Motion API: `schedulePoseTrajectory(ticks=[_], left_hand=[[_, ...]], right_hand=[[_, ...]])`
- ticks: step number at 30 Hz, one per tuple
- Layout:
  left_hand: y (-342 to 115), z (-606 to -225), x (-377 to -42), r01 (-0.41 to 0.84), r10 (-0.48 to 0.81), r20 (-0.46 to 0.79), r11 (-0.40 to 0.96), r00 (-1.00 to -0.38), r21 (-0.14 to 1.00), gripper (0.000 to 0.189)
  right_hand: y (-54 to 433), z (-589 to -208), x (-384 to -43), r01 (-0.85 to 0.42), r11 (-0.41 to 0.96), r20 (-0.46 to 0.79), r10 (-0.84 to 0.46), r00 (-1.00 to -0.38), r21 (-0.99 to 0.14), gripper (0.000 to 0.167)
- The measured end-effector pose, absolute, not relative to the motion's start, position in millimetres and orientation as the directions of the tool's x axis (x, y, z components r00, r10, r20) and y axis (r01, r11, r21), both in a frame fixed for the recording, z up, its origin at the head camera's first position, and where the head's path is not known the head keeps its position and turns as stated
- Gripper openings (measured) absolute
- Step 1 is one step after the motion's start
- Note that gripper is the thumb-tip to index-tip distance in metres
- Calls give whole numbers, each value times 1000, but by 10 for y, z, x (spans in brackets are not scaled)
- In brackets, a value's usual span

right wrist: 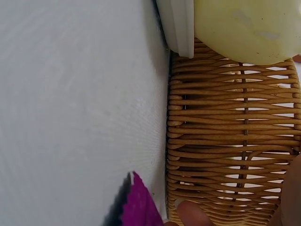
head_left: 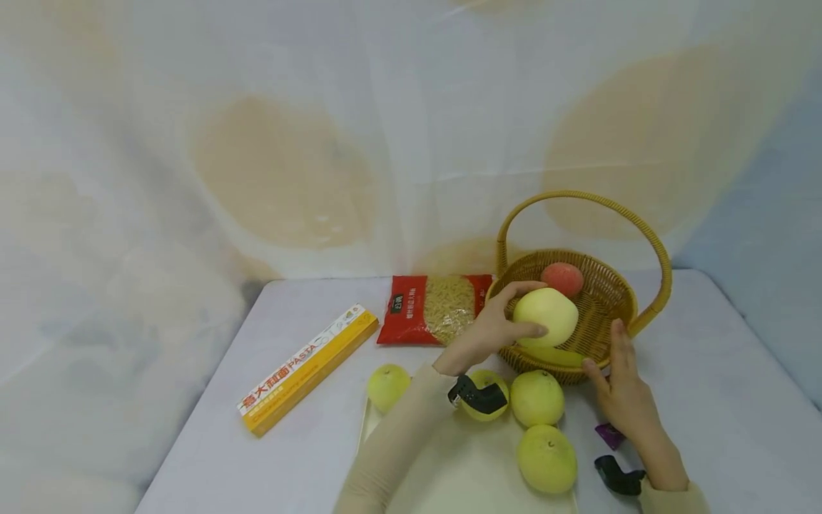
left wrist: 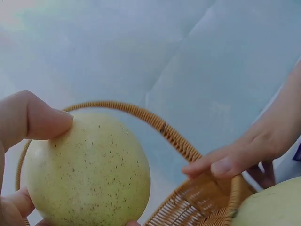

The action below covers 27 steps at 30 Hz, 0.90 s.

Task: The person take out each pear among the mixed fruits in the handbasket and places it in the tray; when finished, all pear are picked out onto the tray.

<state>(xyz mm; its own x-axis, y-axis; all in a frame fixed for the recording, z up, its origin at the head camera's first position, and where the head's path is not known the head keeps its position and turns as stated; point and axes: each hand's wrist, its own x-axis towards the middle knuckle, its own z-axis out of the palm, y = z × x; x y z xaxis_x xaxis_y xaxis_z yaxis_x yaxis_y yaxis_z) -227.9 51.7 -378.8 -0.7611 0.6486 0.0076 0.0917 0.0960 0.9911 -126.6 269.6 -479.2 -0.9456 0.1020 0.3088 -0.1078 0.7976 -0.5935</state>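
Note:
A round, pale yellow-green melon (head_left: 546, 318) is held in my left hand (head_left: 494, 325), over the left side of a wicker basket (head_left: 604, 314). In the left wrist view, the thumb presses the speckled skin of the melon (left wrist: 89, 169) and other fingertips show below it. Inside the basket lie a reddish round fruit (head_left: 562, 279) and a yellow banana-like fruit (head_left: 554, 356). My right hand (head_left: 628, 392) rests at the basket's near right edge with extended fingers. Fingertips (right wrist: 193, 214) show against the woven wall in the right wrist view.
Several more melons (head_left: 547, 459) sit on a cream tray (head_left: 462, 464) in front of the basket. A red bag of pasta (head_left: 407, 314) lies left of it, with a yellow pasta box (head_left: 308, 371) farther left. A small purple packet (head_left: 609, 435) lies near my right wrist. The basket's handle (head_left: 584, 194) arches high.

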Motion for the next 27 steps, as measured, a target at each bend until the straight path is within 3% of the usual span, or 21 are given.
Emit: schedulePoseTrajectory(ticks=[7, 13, 22, 27], left_hand=[[166, -3816, -1962, 169, 695, 67, 79, -715, 983, 66], [-195, -3949, -1654, 189, 685, 24, 168, -728, 967, 66], [-592, -4399, -1226, 90, 679, -109, 251, -726, 964, 63], [-642, -4560, -1122, 171, 679, -92, 311, -729, 935, 63]], right_hand=[[2724, -4754, -1311, -107, 802, 312, 103, -944, -588, 75], [2709, -4743, -1326, -96, 803, 293, 102, -951, -589, 75], [2695, -4753, -1292, -74, 798, 270, 114, -956, -599, 74], [2690, -4775, -1272, -75, 796, 265, 109, -958, -600, 74]])
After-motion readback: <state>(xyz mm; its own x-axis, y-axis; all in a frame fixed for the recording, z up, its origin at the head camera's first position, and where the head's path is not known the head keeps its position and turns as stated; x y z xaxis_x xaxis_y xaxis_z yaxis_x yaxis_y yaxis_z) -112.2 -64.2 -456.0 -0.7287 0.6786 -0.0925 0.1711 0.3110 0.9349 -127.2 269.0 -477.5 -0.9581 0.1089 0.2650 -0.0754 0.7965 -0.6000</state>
